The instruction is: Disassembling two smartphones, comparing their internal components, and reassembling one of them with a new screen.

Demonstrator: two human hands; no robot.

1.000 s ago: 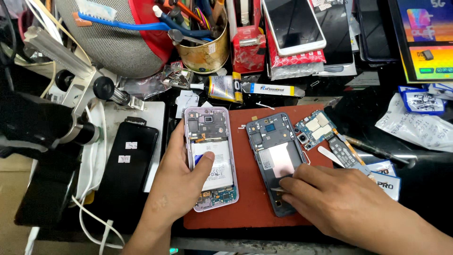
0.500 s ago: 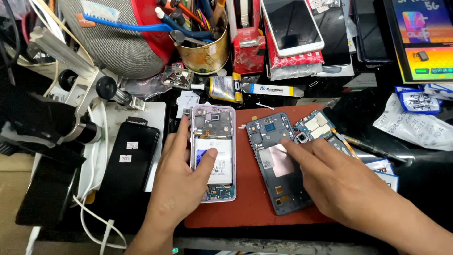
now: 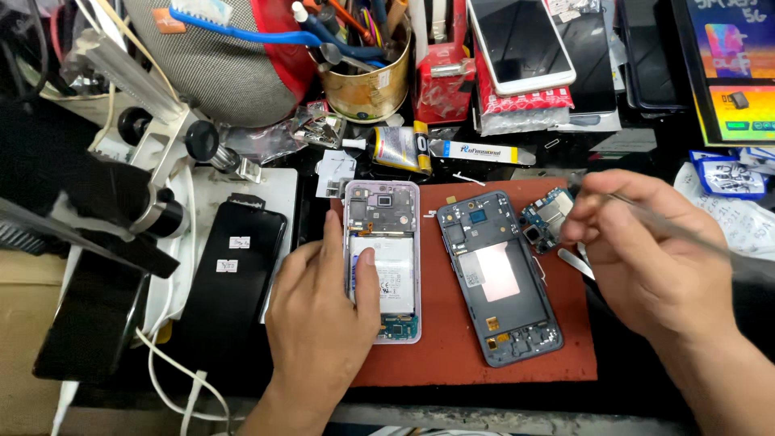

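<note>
Clutter rings the rust-red rubber work mat (image 3: 452, 355) — brass tool cup (image 3: 367, 85), glue tube (image 3: 400, 147), black phone (image 3: 230, 274). Left hand (image 3: 323, 323) flattens fingers on the opened lilac phone with white battery (image 3: 381, 258); beside it lies a dark grey phone frame (image 3: 496, 278). Right hand (image 3: 646, 258) pinches thin metal tweezers (image 3: 686, 234) near a small blue circuit board (image 3: 545, 218).

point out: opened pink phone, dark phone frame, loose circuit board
opened pink phone (image 3: 379, 211): head view, upper inner plate.
dark phone frame (image 3: 496, 274): head view, pale centre patch.
loose circuit board (image 3: 547, 216): head view, metal shield.
</note>
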